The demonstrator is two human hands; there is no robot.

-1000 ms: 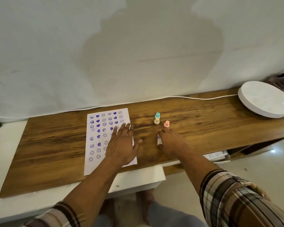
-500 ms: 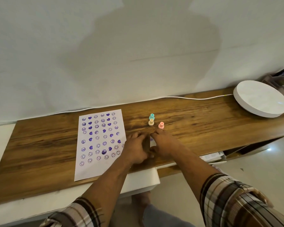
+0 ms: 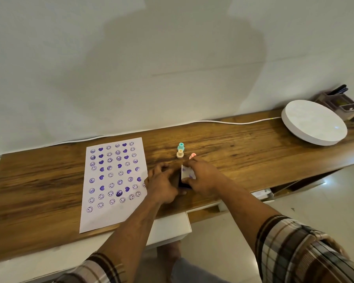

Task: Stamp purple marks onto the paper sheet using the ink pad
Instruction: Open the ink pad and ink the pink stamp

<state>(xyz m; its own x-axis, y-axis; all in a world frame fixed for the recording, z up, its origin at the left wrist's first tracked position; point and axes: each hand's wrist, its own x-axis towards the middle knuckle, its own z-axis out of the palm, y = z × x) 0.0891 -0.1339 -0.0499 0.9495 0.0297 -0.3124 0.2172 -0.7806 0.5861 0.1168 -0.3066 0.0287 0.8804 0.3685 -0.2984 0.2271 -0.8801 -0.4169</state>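
A white paper sheet [image 3: 114, 180] lies on the wooden desk [image 3: 233, 152], covered with several purple smiley and heart marks. Right of it, both my hands meet over the ink pad [image 3: 186, 179], a small dark case whose white, purple-smudged lid is tilted up. My left hand [image 3: 164, 183] holds the case's left side. My right hand [image 3: 202, 178] grips the lid and the right side. Three small stamps stand just beyond: teal [image 3: 180, 146], cream [image 3: 180, 153] and pink [image 3: 192, 155], the pink one touching my right fingertips.
A round white disc [image 3: 313, 124] lies at the desk's far right, with a white cable [image 3: 223, 121] running along the wall. A brown organiser [image 3: 339, 102] stands behind the disc. A white drawer front [image 3: 168, 227] juts out below the desk edge.
My left hand left the paper and moved right to the ink pad. Both hands now hold the pad, and its lid has come up.
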